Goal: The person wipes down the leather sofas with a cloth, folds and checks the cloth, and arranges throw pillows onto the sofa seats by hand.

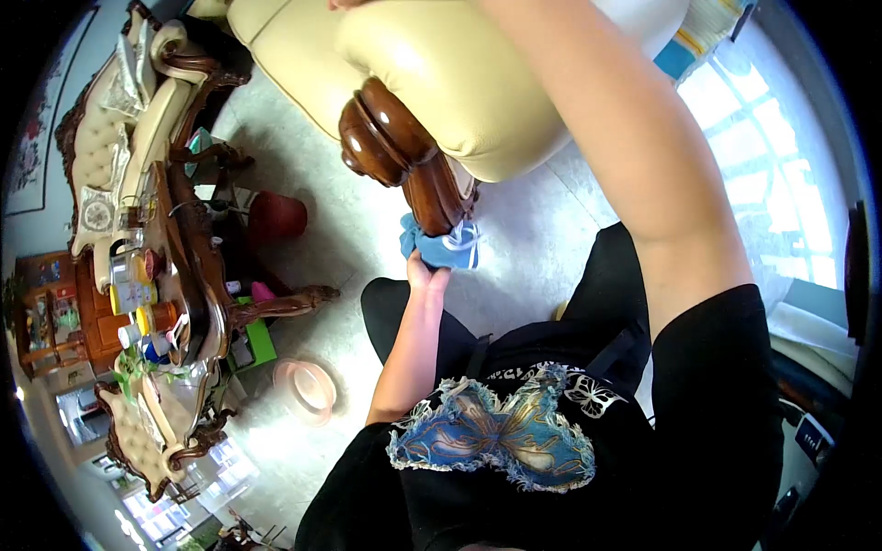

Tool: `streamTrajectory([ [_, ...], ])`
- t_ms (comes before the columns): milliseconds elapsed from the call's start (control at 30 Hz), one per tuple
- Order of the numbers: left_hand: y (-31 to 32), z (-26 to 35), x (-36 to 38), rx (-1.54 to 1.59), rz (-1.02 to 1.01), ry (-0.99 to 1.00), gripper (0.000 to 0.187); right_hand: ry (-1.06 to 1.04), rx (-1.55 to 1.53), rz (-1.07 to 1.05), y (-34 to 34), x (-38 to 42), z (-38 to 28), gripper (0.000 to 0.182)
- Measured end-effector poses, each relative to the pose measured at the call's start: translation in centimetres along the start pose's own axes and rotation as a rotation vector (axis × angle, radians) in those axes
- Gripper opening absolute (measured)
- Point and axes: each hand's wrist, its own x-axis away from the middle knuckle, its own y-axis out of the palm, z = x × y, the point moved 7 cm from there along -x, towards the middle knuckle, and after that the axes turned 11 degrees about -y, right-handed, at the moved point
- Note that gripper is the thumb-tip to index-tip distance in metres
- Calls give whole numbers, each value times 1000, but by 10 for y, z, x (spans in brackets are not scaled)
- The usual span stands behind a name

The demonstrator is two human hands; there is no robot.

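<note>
My left hand (pixel 428 275) is closed on a blue cloth (pixel 464 246), pressed against the lower end of a carved, glossy brown wooden leg (pixel 432 188). The leg stands under a cream leather sofa (pixel 413 55). Over the sofa stretches my right arm, and only a sliver of my right hand (pixel 345 4) shows at the top edge of the view; its fingers are mostly cut off.
At left, a dark carved table (pixel 197 266) holds jars and bottles. A red bin (pixel 277 217) and a pinkish plastic basin (pixel 305 392) are on the grey floor (pixel 344 354). Further left are a tufted sofa (pixel 96 156) and a wooden cabinet (pixel 96 317). A bright window (pixel 767 156) is at right.
</note>
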Motion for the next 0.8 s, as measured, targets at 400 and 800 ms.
streamTrajectory([
  [400,284,140,241,-821,-310,1191,27,47,15,137,-24,67,-49,30],
  [800,336,63,258,-1794,-82,1999,48,464,276,176,-56,88,48,36],
])
